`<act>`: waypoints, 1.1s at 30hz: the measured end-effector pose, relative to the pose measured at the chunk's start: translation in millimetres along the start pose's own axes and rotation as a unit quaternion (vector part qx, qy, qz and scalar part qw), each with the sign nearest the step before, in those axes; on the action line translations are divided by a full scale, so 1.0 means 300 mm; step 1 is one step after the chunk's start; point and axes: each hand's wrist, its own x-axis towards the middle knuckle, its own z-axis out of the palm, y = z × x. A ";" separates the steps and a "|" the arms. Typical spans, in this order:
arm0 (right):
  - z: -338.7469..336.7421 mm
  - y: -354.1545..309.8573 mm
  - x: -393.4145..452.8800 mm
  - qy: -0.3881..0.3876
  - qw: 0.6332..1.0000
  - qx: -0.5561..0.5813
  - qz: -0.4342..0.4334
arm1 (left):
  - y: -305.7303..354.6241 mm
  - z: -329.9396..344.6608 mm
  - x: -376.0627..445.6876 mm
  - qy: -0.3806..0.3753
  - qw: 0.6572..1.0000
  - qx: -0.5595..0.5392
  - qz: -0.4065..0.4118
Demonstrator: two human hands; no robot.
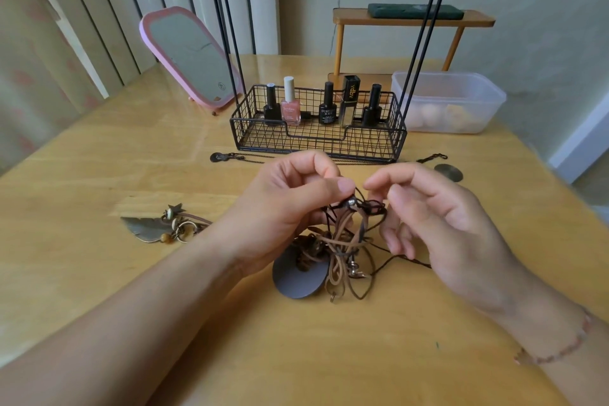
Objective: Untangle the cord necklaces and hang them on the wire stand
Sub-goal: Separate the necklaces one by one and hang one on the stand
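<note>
Both hands up over the worktop (99, 273): left grip (290, 204) and right grip (428, 217) pinching the tangled cord necklaces (349, 241); wire stand (316, 128) at 12 o'clock.

Single head-worn wide-angle view, looking forward and down over the surface (99, 175). Close range: both forearms enter from 6 o'clock, left hand (280, 208) and right hand (438, 217) near frame centre. Wire stand (318, 128) at 12 o'clock, wall behind it. No second view.
</note>
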 end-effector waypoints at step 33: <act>0.003 -0.003 0.003 0.058 0.967 -0.202 -0.144 | -0.002 -0.014 0.000 -0.042 0.997 0.040 0.046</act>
